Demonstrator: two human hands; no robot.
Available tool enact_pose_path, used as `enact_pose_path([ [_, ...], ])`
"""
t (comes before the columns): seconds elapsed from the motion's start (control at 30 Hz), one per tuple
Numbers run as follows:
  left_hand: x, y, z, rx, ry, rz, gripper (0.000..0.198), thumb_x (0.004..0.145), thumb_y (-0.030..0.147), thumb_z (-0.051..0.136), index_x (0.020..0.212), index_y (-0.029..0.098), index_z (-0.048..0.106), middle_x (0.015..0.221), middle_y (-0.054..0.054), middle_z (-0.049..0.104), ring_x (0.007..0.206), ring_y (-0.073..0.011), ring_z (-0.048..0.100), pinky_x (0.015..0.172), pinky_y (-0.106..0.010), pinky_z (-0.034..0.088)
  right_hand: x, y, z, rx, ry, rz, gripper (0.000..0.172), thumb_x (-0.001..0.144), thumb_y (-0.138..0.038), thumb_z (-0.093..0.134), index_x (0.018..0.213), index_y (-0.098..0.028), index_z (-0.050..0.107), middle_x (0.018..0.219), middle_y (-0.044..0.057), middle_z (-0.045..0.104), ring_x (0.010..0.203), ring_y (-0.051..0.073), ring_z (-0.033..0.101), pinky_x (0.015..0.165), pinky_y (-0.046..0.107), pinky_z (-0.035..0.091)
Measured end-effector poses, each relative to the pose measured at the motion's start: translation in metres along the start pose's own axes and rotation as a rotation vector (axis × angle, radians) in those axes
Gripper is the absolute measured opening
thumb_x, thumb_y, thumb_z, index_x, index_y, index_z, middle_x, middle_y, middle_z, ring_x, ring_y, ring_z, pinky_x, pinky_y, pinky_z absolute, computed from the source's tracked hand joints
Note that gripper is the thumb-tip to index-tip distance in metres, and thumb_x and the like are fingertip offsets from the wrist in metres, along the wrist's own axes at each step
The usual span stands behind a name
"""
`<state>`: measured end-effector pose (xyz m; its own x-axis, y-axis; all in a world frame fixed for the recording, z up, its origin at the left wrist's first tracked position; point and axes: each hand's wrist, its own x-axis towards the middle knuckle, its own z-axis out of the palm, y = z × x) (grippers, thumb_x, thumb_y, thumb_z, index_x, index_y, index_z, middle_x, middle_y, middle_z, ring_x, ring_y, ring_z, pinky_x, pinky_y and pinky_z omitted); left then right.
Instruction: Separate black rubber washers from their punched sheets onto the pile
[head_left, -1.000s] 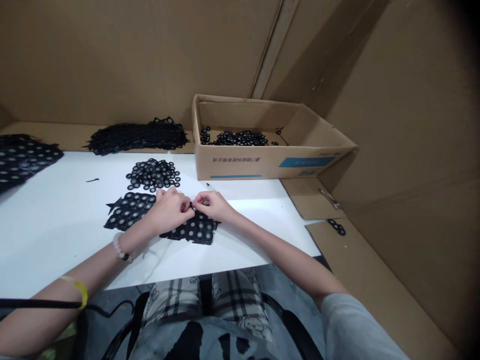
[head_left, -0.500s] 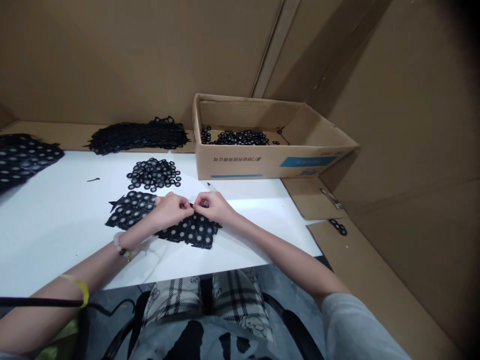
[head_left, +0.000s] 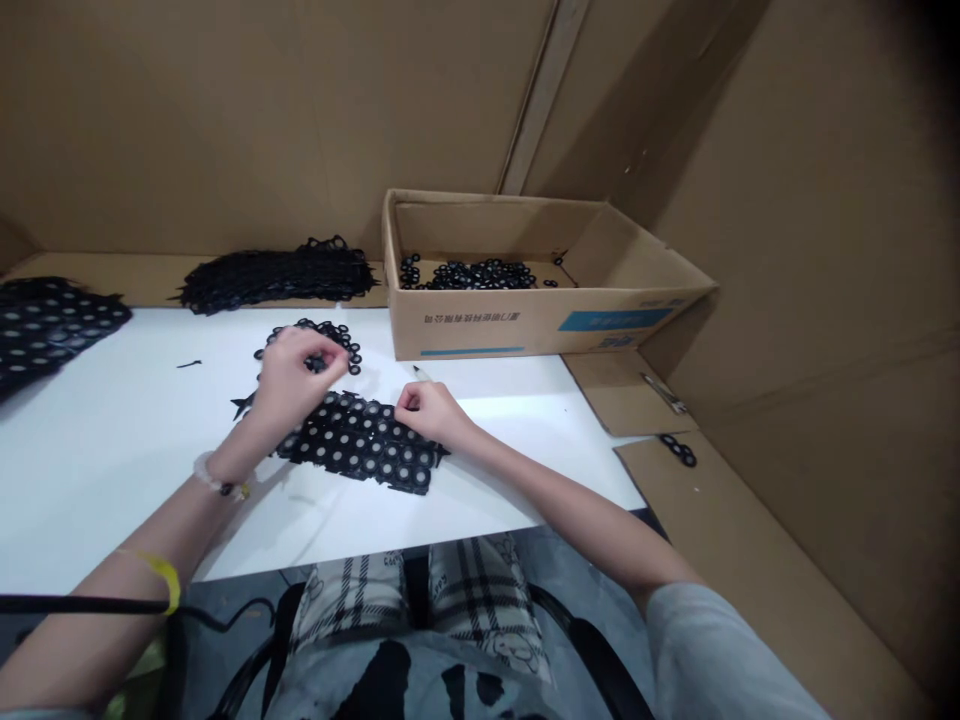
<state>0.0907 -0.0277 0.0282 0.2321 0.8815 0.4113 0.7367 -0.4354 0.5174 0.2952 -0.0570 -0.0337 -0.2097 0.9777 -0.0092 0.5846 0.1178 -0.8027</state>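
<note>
view: head camera, looking down on a white table (head_left: 127, 480);
left hand (head_left: 300, 372): fingers pinched together on a black ring (head_left: 316, 364), just above loose black rings (head_left: 341, 338);
right hand (head_left: 431, 412): fingers curled close together, tips on the top edge of a perforated black sheet (head_left: 356, 445); cannot tell if they grip it;
sheet: lying flat on the table, beside the pile;
cardboard box (head_left: 480, 335): open, behind the sheet, holding scattered black rings (head_left: 476, 275) on its floor;
table's far edge: a heaped stack of black sheets (head_left: 277, 280), left of the box;
</note>
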Motion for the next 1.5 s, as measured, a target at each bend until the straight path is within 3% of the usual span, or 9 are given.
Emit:
enact_pose_path([
  [0.13, 0.010, -0.034, -0.004, 0.268, 0.189, -0.071, 0.027, 0.088, 0.039, 0.050, 0.088, 0.024, 0.072, 0.097, -0.009, 0.069, 0.114, -0.0351, 0.042, 0.095, -0.053, 0.024, 0.000, 0.003, 0.000, 0.036, -0.021, -0.001, 0.006, 0.069, -0.017, 0.059, 0.064, -0.017, 0.062, 0.066, 0.000, 0.064, 0.065, 0.012, 0.057, 0.063, 0.024, 0.042],
  [0.27, 0.009, -0.049, 0.008, 0.365, 0.076, -0.088, 0.030, 0.089, 0.037, 0.047, 0.096, 0.025, 0.073, 0.107, -0.012, 0.065, 0.117, -0.0402, 0.035, 0.090, -0.056, 0.022, 0.000, 0.003, -0.001, 0.054, -0.029, -0.001, 0.006, 0.070, -0.018, 0.059, 0.065, -0.017, 0.063, 0.065, 0.000, 0.064, 0.065, 0.013, 0.058, 0.062, 0.024, 0.043],
  [0.4, 0.004, -0.032, 0.014, 0.319, -0.005, 0.027, 0.037, 0.088, 0.036, 0.050, 0.120, 0.025, 0.062, 0.117, -0.011, 0.062, 0.113, -0.0369, 0.039, 0.090, -0.050, 0.026, 0.001, 0.004, -0.003, 0.080, -0.058, 0.022, 0.009, 0.073, -0.020, 0.062, 0.074, -0.016, 0.069, 0.070, 0.002, 0.068, 0.070, 0.014, 0.061, 0.067, 0.026, 0.045],
  [0.47, 0.002, -0.021, 0.014, 0.220, -0.126, 0.147, 0.033, 0.089, 0.037, 0.049, 0.116, 0.023, 0.063, 0.106, -0.009, 0.065, 0.104, -0.0311, 0.046, 0.089, -0.044, 0.031, 0.002, 0.005, -0.004, 0.103, -0.086, 0.024, 0.012, 0.074, -0.025, 0.066, 0.080, -0.016, 0.072, 0.075, 0.004, 0.070, 0.074, 0.016, 0.063, 0.071, 0.027, 0.046],
  [0.6, -0.001, -0.005, 0.013, 0.030, -0.478, 0.318, 0.031, 0.090, 0.043, 0.048, 0.079, 0.019, 0.063, 0.074, -0.004, 0.061, 0.075, -0.0195, 0.053, 0.073, -0.031, 0.037, 0.006, 0.008, -0.004, 0.269, -0.167, 0.017, 0.012, 0.074, -0.025, 0.068, 0.079, -0.014, 0.070, 0.079, 0.005, 0.071, 0.074, 0.015, 0.063, 0.074, 0.027, 0.047],
  [0.7, -0.004, 0.000, 0.015, 0.008, -0.605, 0.362, 0.038, 0.087, 0.050, 0.053, 0.067, 0.019, 0.059, 0.065, -0.002, 0.056, 0.067, -0.0175, 0.050, 0.066, -0.029, 0.035, 0.006, 0.006, -0.004, 0.442, -0.217, -0.015, 0.011, 0.074, -0.023, 0.068, 0.076, -0.013, 0.068, 0.077, 0.003, 0.069, 0.072, 0.014, 0.062, 0.074, 0.027, 0.047],
  [0.9, -0.007, -0.003, 0.020, -0.019, -0.640, 0.333, 0.040, 0.089, 0.052, 0.049, 0.068, 0.018, 0.058, 0.068, -0.003, 0.054, 0.071, -0.0181, 0.049, 0.064, -0.028, 0.034, 0.002, 0.000, -0.005, 0.501, -0.238, -0.132, 0.010, 0.076, -0.024, 0.065, 0.077, -0.013, 0.065, 0.079, 0.003, 0.067, 0.076, 0.014, 0.060, 0.077, 0.027, 0.046],
  [1.23, 0.000, -0.012, 0.019, -0.053, -0.687, 0.261, 0.029, 0.091, 0.036, 0.050, 0.072, 0.018, 0.064, 0.070, -0.003, 0.062, 0.081, -0.0201, 0.049, 0.074, -0.030, 0.036, -0.001, 0.000, -0.005, 0.055, -0.066, -0.027, 0.006, 0.073, -0.014, 0.060, 0.071, -0.015, 0.065, 0.071, 0.001, 0.067, 0.068, 0.013, 0.058, 0.066, 0.025, 0.044],
  [1.5, -0.008, -0.004, 0.021, 0.017, -0.615, 0.431, 0.024, 0.090, 0.029, 0.052, 0.073, 0.017, 0.063, 0.066, -0.004, 0.057, 0.075, -0.0191, 0.048, 0.065, -0.029, 0.038, -0.001, 0.001, -0.003, 0.168, -0.122, -0.128, 0.014, 0.081, -0.026, 0.057, 0.079, -0.015, 0.066, 0.073, 0.000, 0.066, 0.069, 0.011, 0.059, 0.067, 0.023, 0.044],
])
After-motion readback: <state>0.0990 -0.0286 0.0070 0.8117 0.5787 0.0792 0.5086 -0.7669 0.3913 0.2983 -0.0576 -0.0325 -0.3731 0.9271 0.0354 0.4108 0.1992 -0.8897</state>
